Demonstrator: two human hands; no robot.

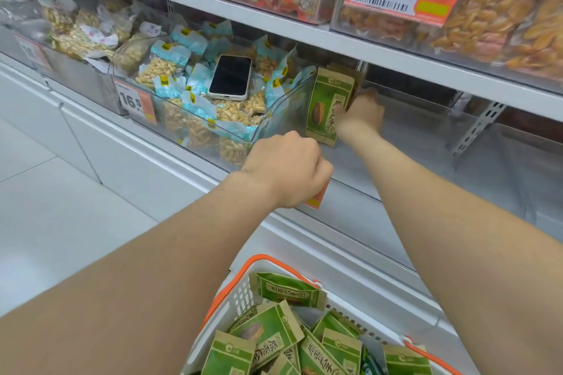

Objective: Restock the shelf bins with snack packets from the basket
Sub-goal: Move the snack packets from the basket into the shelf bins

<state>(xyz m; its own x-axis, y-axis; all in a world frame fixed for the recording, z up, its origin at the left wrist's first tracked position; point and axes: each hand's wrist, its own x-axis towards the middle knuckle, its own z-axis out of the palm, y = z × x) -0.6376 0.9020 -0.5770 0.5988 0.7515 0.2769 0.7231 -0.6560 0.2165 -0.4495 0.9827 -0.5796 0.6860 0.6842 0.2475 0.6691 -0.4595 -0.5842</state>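
The basket [240, 298] sits just below me, heaped with loose green packets [268, 335]. They lie every which way, so a careless grab could drag a neighbour over the rim and onto the floor.

My left hand [289, 167] is curled into a fist over the front lip of the clear bin [426, 161], with an orange tag [316, 199] poking out beneath it. If I lean my weight there, I could pull the bin forward or knock that tag off.

Farther in, my right hand [362, 113] has its fingers closed on the standing packets [327, 106], which are upright and against the bin's left wall. Most of the bin beyond them is bare, so nothing braces the row on its open side. I expect it to topple flat if I let go too soon.

Past that wall, a phone [230, 77] lies on the nut packets [231, 113] in the next bin. A bump to the divider might slide it off its perch.
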